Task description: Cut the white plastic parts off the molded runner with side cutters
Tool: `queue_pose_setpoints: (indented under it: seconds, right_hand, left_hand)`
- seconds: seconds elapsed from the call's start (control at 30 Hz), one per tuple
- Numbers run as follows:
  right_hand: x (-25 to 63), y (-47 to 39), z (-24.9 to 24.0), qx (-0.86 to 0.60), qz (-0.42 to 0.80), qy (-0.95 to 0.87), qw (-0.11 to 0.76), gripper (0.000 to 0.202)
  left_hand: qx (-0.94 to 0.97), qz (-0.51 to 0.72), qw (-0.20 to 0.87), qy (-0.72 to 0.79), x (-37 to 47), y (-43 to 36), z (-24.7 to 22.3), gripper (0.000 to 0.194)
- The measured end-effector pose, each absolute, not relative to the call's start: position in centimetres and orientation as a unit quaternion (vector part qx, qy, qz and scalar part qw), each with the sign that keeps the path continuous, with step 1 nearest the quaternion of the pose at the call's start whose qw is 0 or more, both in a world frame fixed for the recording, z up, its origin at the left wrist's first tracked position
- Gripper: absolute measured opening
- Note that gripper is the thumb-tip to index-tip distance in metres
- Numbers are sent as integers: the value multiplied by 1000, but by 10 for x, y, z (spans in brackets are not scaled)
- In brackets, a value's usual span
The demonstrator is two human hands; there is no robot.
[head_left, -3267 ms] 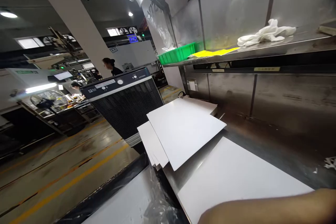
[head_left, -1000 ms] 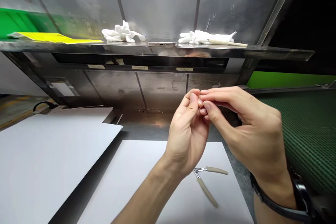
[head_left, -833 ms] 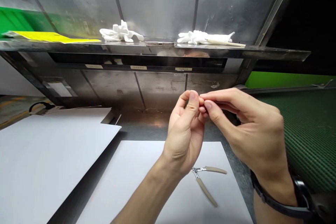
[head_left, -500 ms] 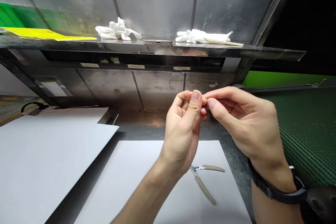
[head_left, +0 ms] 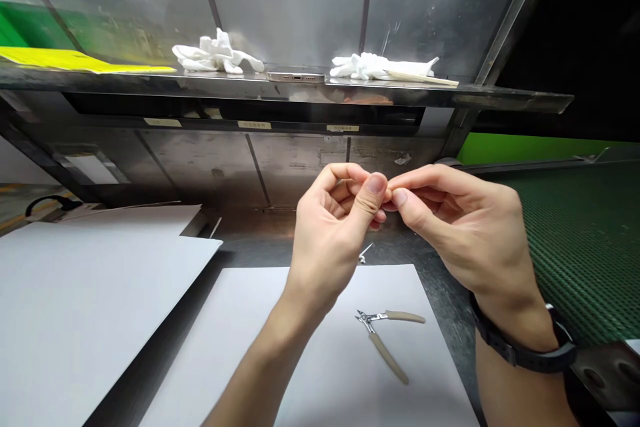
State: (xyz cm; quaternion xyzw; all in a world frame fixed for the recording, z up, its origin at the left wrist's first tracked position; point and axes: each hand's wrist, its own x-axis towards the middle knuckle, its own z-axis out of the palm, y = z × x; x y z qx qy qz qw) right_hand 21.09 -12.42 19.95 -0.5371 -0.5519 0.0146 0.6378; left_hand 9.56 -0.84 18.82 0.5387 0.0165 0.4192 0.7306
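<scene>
Both hands were raised over the bench with their fingertips meeting: the left hand had its thumb and curled fingers pressed toward the right hand, whose thumb and forefinger were pinched shut against them. Whatever was held at that meeting point was too small, or too well hidden, to make out, so it could not be told whether the fingers gripped a tiny part or only each other. If something small was there, the likeliest mishap was that it would slip from so fine a pinch and drop to the white sheet below or roll onto the dark steel bench, where it would be hard to find. The open flush cutters, tan-handled, lay on that sheet just below the hands and could be knocked by a lowering wrist. A small pale scrap lay on the bench at the sheet's far edge. A larger white board sat to the left. Above, a steel shelf carried two bunched white gloves or cloths, a phone lying flat between them, and a yellow sheet. A green conveyor belt ran along the right, and a dark watch strap circled the right wrist.
</scene>
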Motion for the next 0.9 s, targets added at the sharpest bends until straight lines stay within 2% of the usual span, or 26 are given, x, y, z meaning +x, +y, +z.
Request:
queue_pose_setpoints:
  seconds: [0.57,0.63,0.77,0.9]
  right_hand:
    - [218,-120,199,-531,74,-538,650,7]
    - [216,-120,200,-528,70,-544,648,8]
    - [210,-119,201,-506,52,-558,656,21]
    - [205,-117,200,-439,124,-538,708,17]
  left_hand:
    - [473,369,799,16,101,-7,187,33]
    - [458,371,808,7,102,-8,188,28]
    - [363,357,859,-44,102,-11,191,7]
    - [294,328,894,-80,101,-13,193,19]
